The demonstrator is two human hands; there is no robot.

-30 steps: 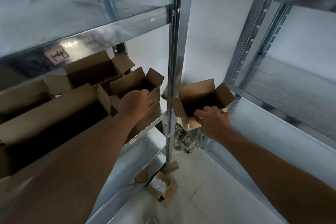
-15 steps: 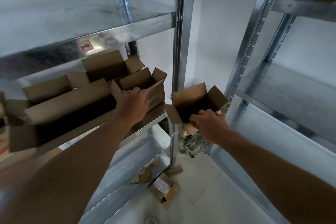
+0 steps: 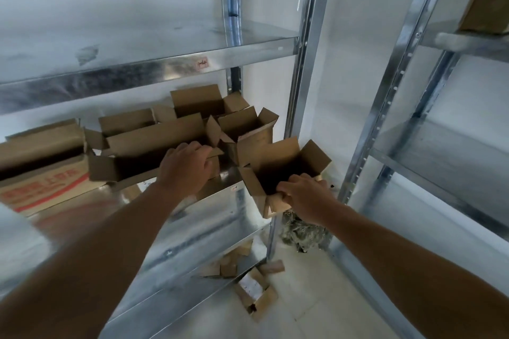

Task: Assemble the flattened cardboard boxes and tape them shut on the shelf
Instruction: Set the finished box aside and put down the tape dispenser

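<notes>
At shelf (image 3: 209, 217) — right grip (image 3: 305, 198) holds box (image 3: 275, 157); left (image 3: 184, 168), another (image 3: 154, 137).

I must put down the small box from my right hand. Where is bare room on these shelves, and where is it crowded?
Bare: the upper shelf above the open boxes, and the right rack's shelf past the post. Crowded: the level below, where they stand flap to flap; your left hand grips one, your right hand the small box beside them.

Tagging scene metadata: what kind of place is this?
Probably a storeroom or small warehouse: galvanised steel shelving, open cardboard boxes on one shelf, cardboard scraps on the floor.
</notes>
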